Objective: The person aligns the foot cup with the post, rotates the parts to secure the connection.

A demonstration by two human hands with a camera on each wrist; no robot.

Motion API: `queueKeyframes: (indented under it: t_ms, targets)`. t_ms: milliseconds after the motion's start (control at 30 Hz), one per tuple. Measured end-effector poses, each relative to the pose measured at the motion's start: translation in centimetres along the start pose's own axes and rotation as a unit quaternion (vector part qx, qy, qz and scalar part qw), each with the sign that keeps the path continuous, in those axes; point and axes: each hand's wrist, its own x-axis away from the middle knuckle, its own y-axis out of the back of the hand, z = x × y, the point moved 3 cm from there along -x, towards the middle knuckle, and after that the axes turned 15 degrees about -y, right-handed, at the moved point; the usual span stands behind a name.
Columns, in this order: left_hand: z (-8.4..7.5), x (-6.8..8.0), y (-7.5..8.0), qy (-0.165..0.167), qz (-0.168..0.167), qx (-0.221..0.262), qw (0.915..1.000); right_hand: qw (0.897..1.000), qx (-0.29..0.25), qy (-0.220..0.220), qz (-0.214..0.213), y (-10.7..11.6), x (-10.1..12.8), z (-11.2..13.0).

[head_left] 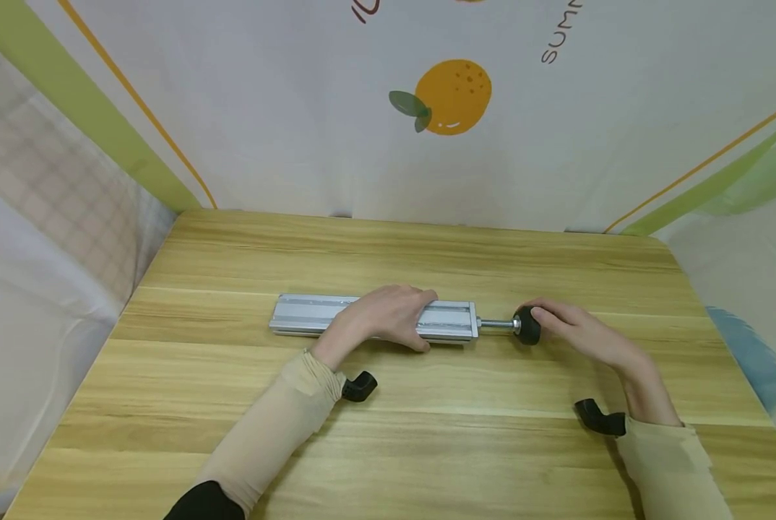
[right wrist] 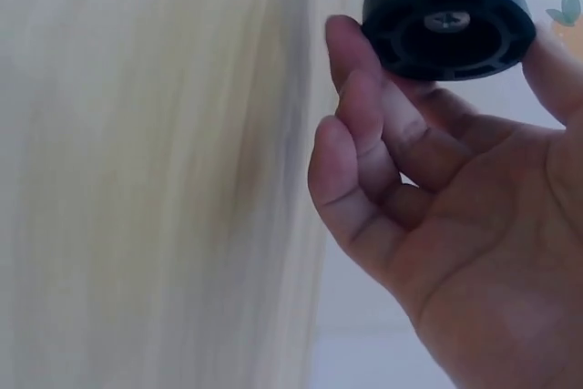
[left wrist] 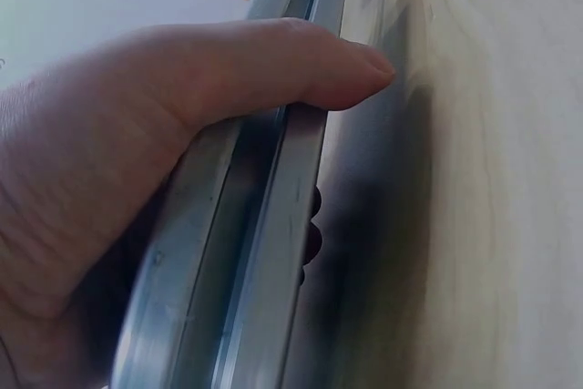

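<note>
A grooved aluminium profile [head_left: 453,318] lies crosswise over the table in the head view. Over its middle my left hand [head_left: 388,314] grips it, thumb on the near side; the left wrist view shows the thumb across the grooved face and fingertips at the far edge. From the profile's right end plate sticks a threaded rod [head_left: 497,324] with a round black levelling foot [head_left: 527,326] on it. My right hand [head_left: 579,328] pinches the foot by its rim. In the right wrist view the foot's hollow underside [right wrist: 451,38] shows a cross-head screw at its centre.
The wood-grain table [head_left: 427,448] reaches back to a white curtain [head_left: 284,130] printed with an orange. Black angled pieces [head_left: 360,387] stick out from both sleeve cuffs [head_left: 664,455]. More curtain hangs on the left and right sides.
</note>
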Motion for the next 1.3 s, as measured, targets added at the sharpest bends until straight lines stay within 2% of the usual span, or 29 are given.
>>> queueKeyframes:
  t_ms: [133, 267, 467, 567, 1033, 1300]
  targets:
    - [-0.08, 0.02, 0.18, 0.002, -0.001, -0.001, 1.0000, 1.000, -0.024, -0.004, 0.004, -0.08, -0.08, 0.15]
    - [-0.03, 0.06, 0.24, 0.000, -0.005, 0.001, 1.0000, 1.000, -0.022, 0.004, -0.004, -0.03, -0.01, 0.10]
    - [0.11, 0.15, 0.37, -0.006, -0.011, 0.002, 0.9999, 0.998, -0.014, 0.050, -0.038, 0.34, 0.13, 0.11]
    - [0.10, 0.19, 0.41, -0.008, -0.014, 0.001, 0.9999, 0.997, -0.020, 0.063, -0.042, 0.33, 0.00, 0.21]
    - [0.17, 0.21, 0.34, -0.007, -0.019, -0.006, 0.9998, 0.998, -0.021, 0.032, -0.050, 0.34, 0.15, 0.15]
    - [0.20, 0.19, 0.34, -0.003, -0.014, -0.012, 0.9998, 0.998, -0.007, 0.036, -0.055, 0.26, 0.15, 0.22]
